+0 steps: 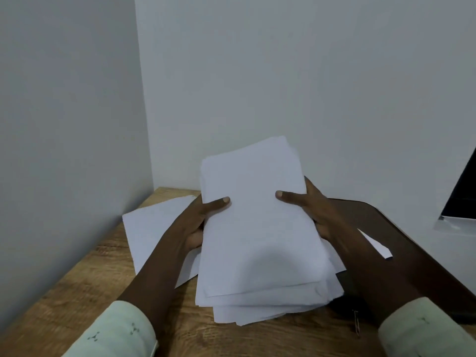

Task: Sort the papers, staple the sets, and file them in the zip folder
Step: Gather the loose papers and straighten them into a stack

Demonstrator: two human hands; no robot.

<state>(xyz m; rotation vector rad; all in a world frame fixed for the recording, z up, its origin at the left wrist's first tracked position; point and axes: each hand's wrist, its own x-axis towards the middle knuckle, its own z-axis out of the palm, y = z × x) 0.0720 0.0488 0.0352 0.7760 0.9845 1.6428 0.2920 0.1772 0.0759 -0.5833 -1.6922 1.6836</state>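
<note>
Both arms reach forward, and the left hand (198, 228) and right hand (316, 210) each pinch one side of the stack (257, 228), thumb flat on the top sheet and fingers curled behind. The stack sits between the hands, tipped up at the far end with its near end down at the surface (77, 292); it is white and blank on top, and its sheets are fanned out and not lined up. One loose sheet (152, 228) lies under the left hand, and a dark folder (373, 215) lies just past the right hand.
</note>
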